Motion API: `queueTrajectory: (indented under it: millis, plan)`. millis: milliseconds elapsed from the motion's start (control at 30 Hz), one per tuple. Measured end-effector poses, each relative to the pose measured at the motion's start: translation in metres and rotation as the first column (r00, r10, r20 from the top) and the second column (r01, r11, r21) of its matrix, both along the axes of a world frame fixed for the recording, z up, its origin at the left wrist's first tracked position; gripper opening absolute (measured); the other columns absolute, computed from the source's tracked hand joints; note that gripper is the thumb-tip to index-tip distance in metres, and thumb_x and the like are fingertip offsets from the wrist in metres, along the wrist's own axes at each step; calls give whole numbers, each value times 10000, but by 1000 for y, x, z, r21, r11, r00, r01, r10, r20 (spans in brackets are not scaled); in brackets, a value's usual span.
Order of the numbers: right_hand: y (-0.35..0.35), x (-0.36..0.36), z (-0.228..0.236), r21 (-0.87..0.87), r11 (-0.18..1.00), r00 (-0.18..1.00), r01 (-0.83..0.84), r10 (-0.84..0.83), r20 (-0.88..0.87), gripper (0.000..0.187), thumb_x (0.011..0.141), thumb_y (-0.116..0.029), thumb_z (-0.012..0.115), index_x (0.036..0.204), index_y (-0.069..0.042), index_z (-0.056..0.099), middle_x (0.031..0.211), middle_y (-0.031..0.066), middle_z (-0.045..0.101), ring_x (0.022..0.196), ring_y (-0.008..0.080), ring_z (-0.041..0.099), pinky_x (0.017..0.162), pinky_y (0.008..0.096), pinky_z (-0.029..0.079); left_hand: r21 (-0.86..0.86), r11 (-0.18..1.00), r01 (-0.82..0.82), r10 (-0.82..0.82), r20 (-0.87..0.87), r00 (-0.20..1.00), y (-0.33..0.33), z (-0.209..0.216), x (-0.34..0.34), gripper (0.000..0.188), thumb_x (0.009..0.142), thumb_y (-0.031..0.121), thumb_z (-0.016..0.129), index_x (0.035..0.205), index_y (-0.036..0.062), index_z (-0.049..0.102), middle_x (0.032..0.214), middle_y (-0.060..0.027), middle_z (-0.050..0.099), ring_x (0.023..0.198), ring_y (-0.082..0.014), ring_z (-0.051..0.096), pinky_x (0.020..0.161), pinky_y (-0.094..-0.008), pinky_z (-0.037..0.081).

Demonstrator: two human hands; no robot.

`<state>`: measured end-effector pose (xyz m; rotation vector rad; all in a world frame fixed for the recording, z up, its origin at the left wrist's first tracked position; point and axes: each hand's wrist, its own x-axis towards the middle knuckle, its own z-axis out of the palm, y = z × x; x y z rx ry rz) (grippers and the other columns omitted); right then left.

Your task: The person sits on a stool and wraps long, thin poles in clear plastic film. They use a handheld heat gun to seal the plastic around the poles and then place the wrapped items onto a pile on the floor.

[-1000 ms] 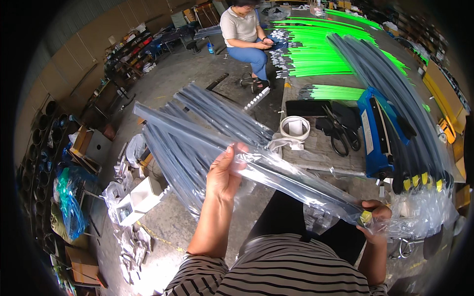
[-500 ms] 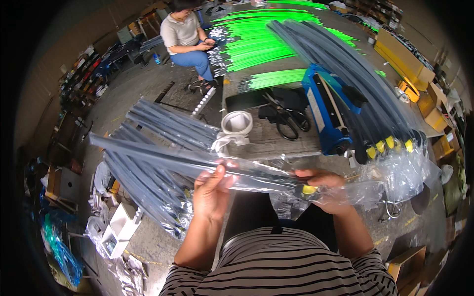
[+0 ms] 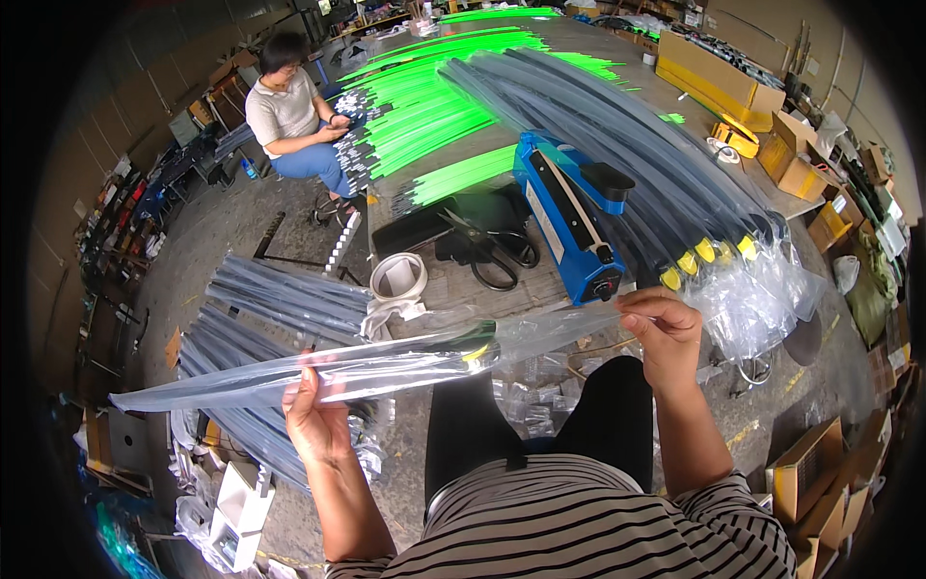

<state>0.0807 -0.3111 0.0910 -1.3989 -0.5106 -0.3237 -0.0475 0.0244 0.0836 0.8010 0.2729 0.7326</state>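
A long clear plastic sleeve point(image 3: 415, 369) stretches across in front of my body. Inside it lies a dark slender piece with a yellow mark point(image 3: 476, 354) near its right end. My left hand point(image 3: 316, 415) is closed around the middle of the sleeve, thumb on top. My right hand point(image 3: 667, 333) pinches the flat, unfilled right end of the sleeve. Just beyond that hand, on the bench, stands a blue impulse sealer point(image 3: 567, 227) with a black-ended lever. Left of the sealer are black-handled scissors point(image 3: 479, 249) and a white round holder point(image 3: 398, 278).
Bagged dark lengths with yellow marks point(image 3: 617, 145) stretch across the right side. More bagged lengths point(image 3: 280, 299) lie at left. Bright green rods point(image 3: 424, 125) cover the far surface, where a person point(image 3: 294, 121) sits. Cardboard boxes point(image 3: 805, 468) stand at lower right.
My left hand has slid left with the sleeve, and my right hand has moved up to its end. The yellow mark now sits between my hands. The view has shifted right.
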Motion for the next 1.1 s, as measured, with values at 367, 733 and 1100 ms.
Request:
queueTrajectory:
  millis: [367, 733, 1100]
  plan:
    - [17, 9, 4, 147, 988, 988, -42, 64, -143, 221, 718, -2, 649, 924, 6, 571, 849, 76, 618, 746, 134, 588, 704, 236, 458, -41, 998, -54, 53, -14, 998, 19, -14, -3, 154, 772, 49, 581, 906, -26, 578, 889, -97, 595, 837, -187, 582, 744, -332, 512]
    - [17, 24, 26, -48, 999, 980, 3, 7, 200, 381, 631, -63, 714, 970, -2, 553, 979, 121, 574, 976, 225, 534, 930, 377, 325, -18, 999, -35, 35, -4, 999, 21, -15, 7, 199, 747, 53, 614, 931, -13, 576, 902, -86, 591, 849, -184, 571, 739, -361, 502]
    - [2, 54, 35, -562, 401, 579, 723, 92, 810, 252, 591, -100, 628, 839, -56, 613, 942, 33, 599, 1067, 214, 484, 947, 434, 327, 133, 986, 100, -128, 221, 967, 8, -21, 69, 378, 715, 54, 659, 1052, -24, 507, 905, -123, 597, 918, -290, 556, 889, -417, 407]
